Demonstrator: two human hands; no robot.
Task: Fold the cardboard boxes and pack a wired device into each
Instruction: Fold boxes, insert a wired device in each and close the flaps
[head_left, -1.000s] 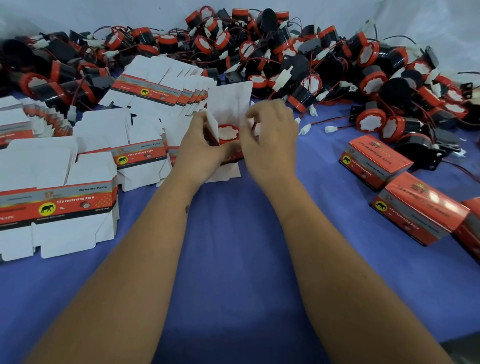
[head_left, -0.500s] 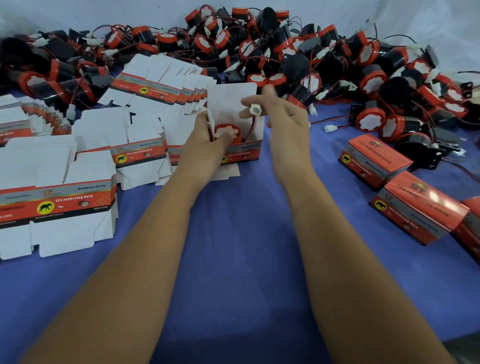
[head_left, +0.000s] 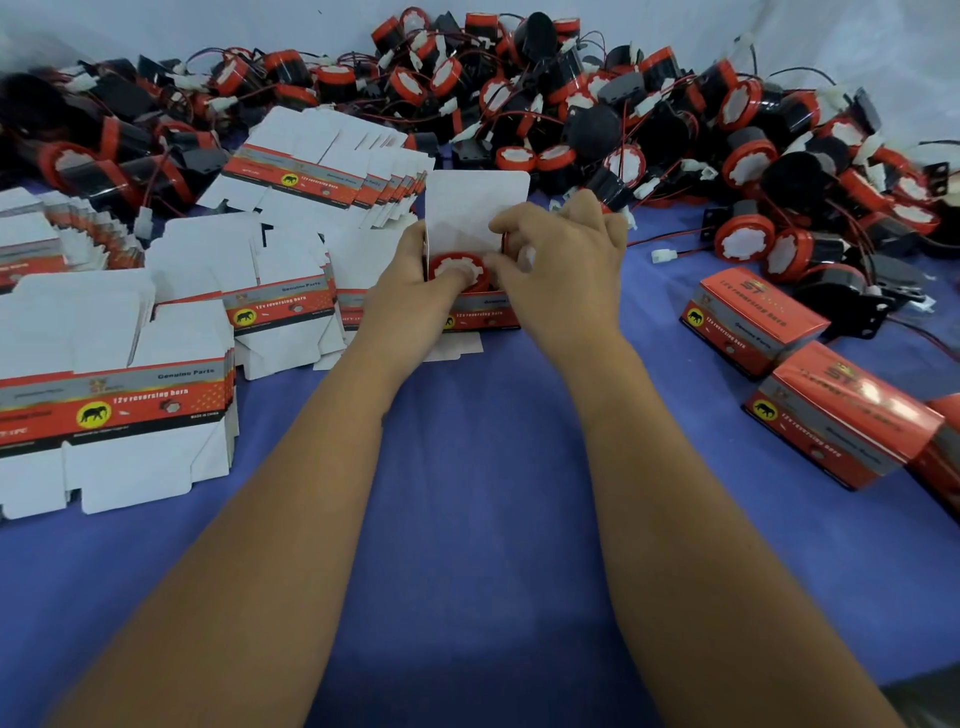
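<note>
Even soft light, blurred wide-angle edges.

Two hands, left and right, meet at one open box holding one horn. Three closed boxes sit at the right, four stacks of flat cartons at the left, and dozens of loose horns beyond, too many to count.
</note>
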